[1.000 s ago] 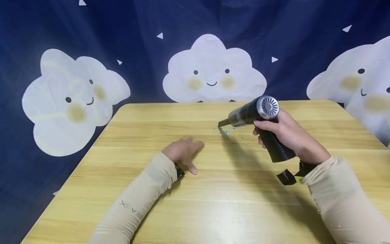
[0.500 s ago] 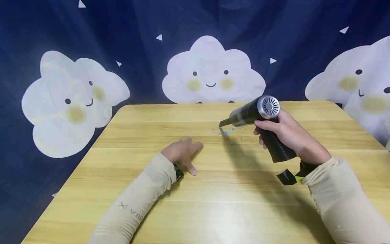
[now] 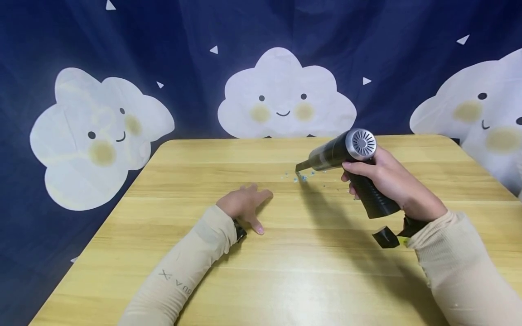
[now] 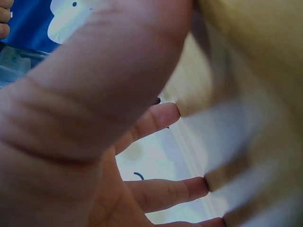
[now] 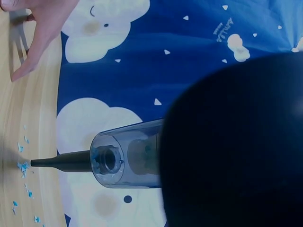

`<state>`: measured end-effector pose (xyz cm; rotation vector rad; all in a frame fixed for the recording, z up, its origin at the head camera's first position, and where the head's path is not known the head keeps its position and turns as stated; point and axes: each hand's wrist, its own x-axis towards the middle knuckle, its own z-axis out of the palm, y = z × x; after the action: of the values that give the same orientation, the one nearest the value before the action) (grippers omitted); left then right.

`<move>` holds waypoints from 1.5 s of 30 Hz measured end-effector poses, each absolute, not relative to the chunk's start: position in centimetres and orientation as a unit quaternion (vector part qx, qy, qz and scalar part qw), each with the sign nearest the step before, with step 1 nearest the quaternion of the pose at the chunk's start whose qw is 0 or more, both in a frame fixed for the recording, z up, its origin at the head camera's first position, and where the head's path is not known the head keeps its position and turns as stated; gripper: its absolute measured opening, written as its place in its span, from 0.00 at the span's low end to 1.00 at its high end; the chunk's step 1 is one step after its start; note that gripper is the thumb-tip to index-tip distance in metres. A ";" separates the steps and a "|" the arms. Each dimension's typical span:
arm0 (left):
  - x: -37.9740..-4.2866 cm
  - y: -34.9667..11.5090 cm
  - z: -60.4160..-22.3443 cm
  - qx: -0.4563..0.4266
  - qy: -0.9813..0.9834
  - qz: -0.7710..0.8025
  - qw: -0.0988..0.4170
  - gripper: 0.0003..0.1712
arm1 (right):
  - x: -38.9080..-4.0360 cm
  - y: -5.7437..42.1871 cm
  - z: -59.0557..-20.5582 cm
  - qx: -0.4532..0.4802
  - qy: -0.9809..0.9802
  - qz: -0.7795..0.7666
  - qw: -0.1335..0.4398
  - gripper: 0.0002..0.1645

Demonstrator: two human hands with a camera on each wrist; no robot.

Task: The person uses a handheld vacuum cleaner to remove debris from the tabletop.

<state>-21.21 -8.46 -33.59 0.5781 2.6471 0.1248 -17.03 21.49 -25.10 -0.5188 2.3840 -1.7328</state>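
My right hand (image 3: 393,183) grips the black handle of a handheld vacuum cleaner (image 3: 338,151), its silver vented end facing me. The slim dark nozzle (image 3: 302,166) points left and down, its tip close over small blue scraps (image 3: 303,178). In the right wrist view, the clear dust cup (image 5: 135,153) sits behind the nozzle (image 5: 61,161); some pale bits show inside. Left of the scraps, my left hand (image 3: 244,202) rests on the table with spread fingers and holds nothing. The left wrist view shows its fingers (image 4: 165,191) relaxed, tips against the tabletop.
The wooden table (image 3: 261,280) spreads under both arms. Behind it hangs a dark blue curtain (image 3: 187,104) with smiling white clouds. A black strap piece (image 3: 385,237) hangs below my right wrist. Finer specks lie on the wood right of the main scraps.
The vacuum cleaner and my right hand have shifted slightly to the right, and the nozzle tip is a little lower over the scraps. My left hand has stayed in place.
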 end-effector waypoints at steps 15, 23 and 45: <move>-21.6 -8.3 -33.3 0.209 0.953 0.044 0.213 0.59 | -17.0 21.6 -24.6 -0.173 0.796 -0.575 0.075 0.25; -21.5 -8.4 -33.4 0.204 0.954 0.040 0.217 0.59 | -17.2 21.7 -24.8 -0.164 0.795 -0.579 0.079 0.25; -21.0 -8.6 -33.3 0.206 0.954 0.050 0.213 0.58 | -17.8 24.2 -24.4 -0.111 0.812 -0.572 0.042 0.19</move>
<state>-21.03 -8.57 -33.32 0.5730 2.6483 0.1399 -17.81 24.19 -24.41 -0.3410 2.4846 -1.7492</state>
